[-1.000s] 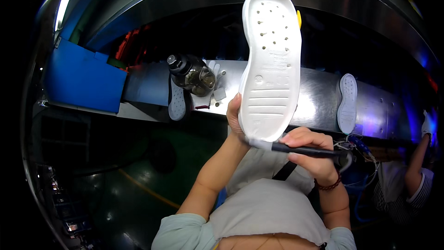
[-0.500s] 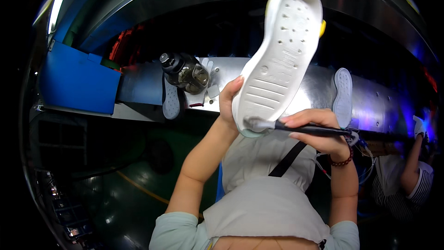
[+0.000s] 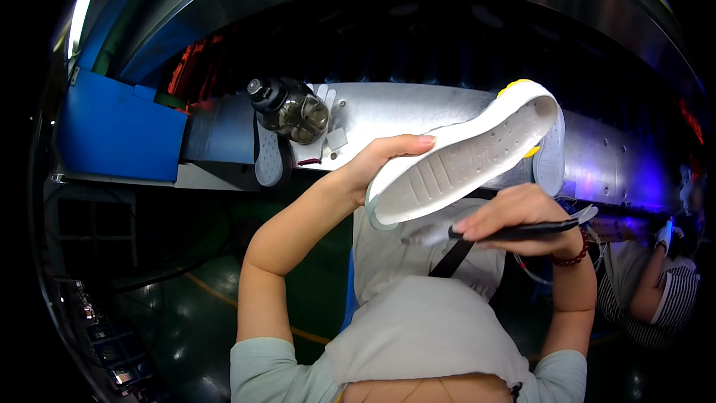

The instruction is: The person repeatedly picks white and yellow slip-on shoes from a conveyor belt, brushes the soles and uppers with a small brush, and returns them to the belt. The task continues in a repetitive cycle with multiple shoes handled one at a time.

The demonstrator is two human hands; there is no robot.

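Note:
A white shoe sole [image 3: 462,172] is raised over the bench edge, its hollow inner face tilted toward me. Yellow patches show on its rim, and its near end is translucent green. My left hand [image 3: 377,164] grips it by that near end, thumb along the upper rim. Just below the sole, my right hand [image 3: 526,209] is closed around the black handle of a brush [image 3: 533,230]. The blurred brush tip points left, apart from the sole.
A metal bench [image 3: 395,110] runs across behind the sole. On it stand a dark jug [image 3: 298,118], a grey sole [image 3: 270,163] and another sole [image 3: 549,164] at right. A blue box [image 3: 119,127] stands left; a co-worker's gloved hand [image 3: 664,234] shows far right.
The sole has swung down and to the right, from nearly upright to slanting. The brush has come off its near end and sits lower, with my right hand.

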